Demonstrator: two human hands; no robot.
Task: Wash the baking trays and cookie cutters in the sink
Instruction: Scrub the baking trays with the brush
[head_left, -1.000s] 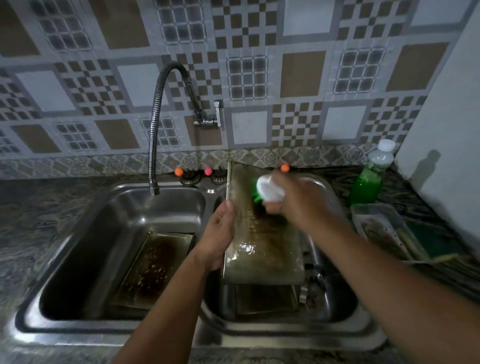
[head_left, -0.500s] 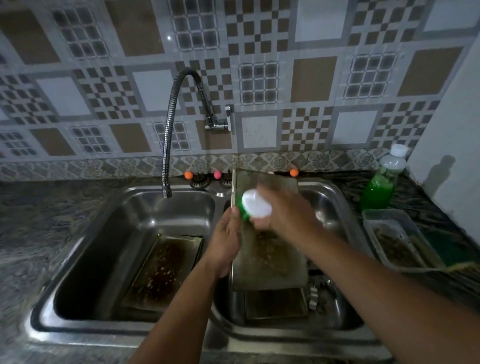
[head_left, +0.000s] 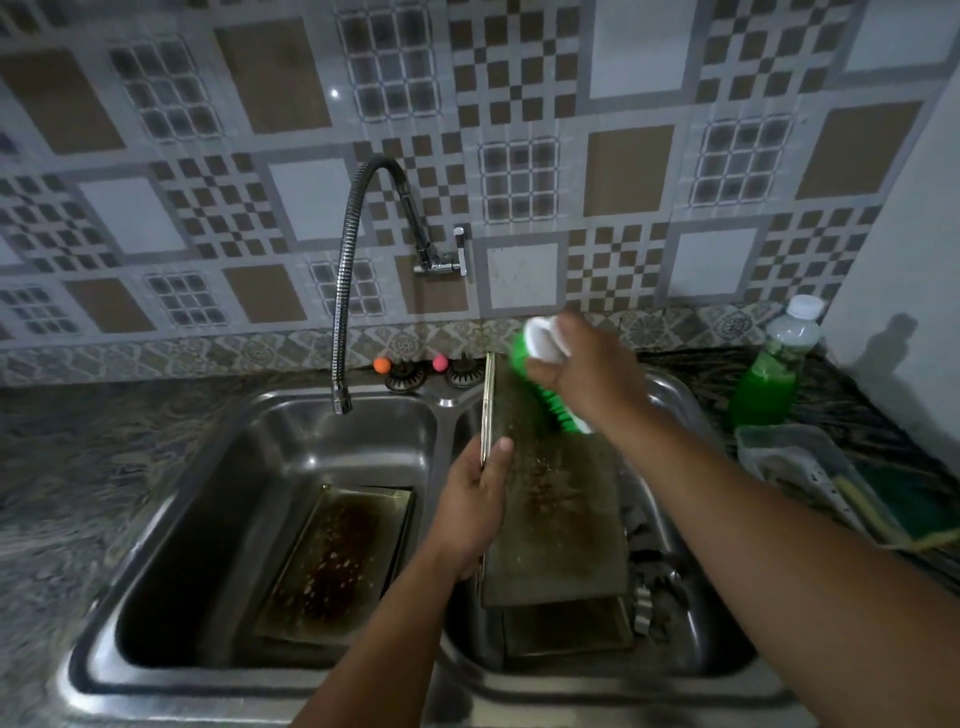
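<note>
A dirty baking tray stands tilted over the right basin of the steel double sink. My left hand grips its left rim, thumb on the soiled face. My right hand holds a white-handled scrub brush with green bristles against the tray's far end. A second greasy tray lies flat in the left basin. Another tray lies in the right basin under the held one, with metal cookie cutters beside it.
A flexible tap hangs over the left basin, no water running. A bottle of green dish soap stands on the right counter, behind a plastic tub with a green sponge. Two drain plugs sit behind the sink.
My right hand has moved the brush from the middle of the tray up to its far end. The camera has tipped upward. My left hand keeps its hold.
</note>
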